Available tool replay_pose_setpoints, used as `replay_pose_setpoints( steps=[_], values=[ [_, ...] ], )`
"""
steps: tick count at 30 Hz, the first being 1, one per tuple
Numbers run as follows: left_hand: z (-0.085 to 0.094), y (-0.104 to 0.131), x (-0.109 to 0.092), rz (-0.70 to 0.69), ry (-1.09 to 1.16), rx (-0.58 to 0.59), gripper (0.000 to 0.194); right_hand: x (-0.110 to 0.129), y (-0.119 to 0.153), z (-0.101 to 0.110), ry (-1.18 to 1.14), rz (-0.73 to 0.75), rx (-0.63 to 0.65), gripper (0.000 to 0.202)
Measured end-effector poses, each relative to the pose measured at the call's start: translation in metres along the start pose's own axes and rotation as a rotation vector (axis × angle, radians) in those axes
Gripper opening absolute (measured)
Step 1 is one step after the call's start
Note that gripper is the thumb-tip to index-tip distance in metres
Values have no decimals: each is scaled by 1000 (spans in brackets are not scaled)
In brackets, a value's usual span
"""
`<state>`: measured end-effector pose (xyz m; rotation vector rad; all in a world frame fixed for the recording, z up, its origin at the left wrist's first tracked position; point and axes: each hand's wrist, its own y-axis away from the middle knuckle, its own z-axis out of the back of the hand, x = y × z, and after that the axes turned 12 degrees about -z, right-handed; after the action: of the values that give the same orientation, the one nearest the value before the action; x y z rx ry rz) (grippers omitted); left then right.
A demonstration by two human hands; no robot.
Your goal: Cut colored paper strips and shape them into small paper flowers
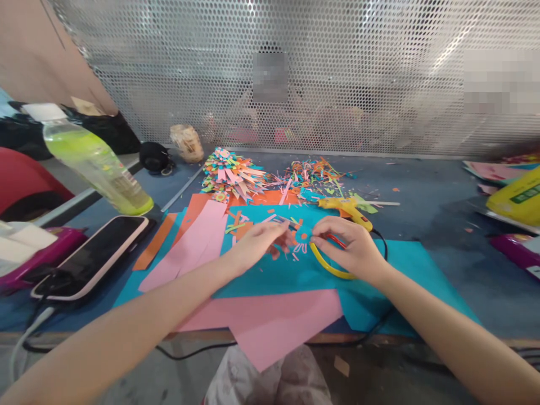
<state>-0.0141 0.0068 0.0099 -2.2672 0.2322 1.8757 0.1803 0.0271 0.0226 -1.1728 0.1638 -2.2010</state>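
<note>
Above the blue paper (261, 275), my left hand (272, 236) has its thumb and fingertips together near a thin grey blade or tip; what it grips is too small to make out. My right hand (346, 244) pinches a small blue paper piece (302, 235) with an orange centre. Yellow and red handles (331, 269) show beneath my right hand. Behind that hand lies a yellow glue gun (343, 208). Orange, pink and green paper bits (238, 225) are scattered beside my left hand. Pink paper (282, 320) lies along the table's front edge.
At the back stands a pile of fringed paper flowers (232, 174), beside tangled paper scraps (314, 171). On the left are a phone (95, 256), a green drink bottle (97, 163) and pink strips (194, 247). A yellow packet (517, 197) lies at the right. A perforated metal panel (337, 73) rises behind.
</note>
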Motion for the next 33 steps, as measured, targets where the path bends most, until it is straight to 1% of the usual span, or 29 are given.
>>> replay_pose_setpoints(
  steps=[2,3,7,12,17,20,26,33],
  values=[
    [0,2,-6,-149,-62,-47,24,-1,0,1,-7,-28,41,6],
    [-1,3,-9,-188,-87,-48,22,-2,1,1,-6,-37,57,5],
    [-3,5,-16,-216,-176,-51,20,-4,2,2,9,-50,84,5],
    [-1,4,-11,-305,-241,-16,20,-4,3,1,15,-27,94,4],
    [3,5,-6,-338,-317,3,22,-5,3,1,15,-3,118,4],
    [4,5,-6,-332,-332,12,22,-7,4,1,21,-2,128,4],
    [4,5,-5,-337,-375,-7,20,-7,4,2,27,-5,148,4],
    [5,5,-4,-349,-374,-17,19,-7,3,3,26,6,133,4]
  ],
)
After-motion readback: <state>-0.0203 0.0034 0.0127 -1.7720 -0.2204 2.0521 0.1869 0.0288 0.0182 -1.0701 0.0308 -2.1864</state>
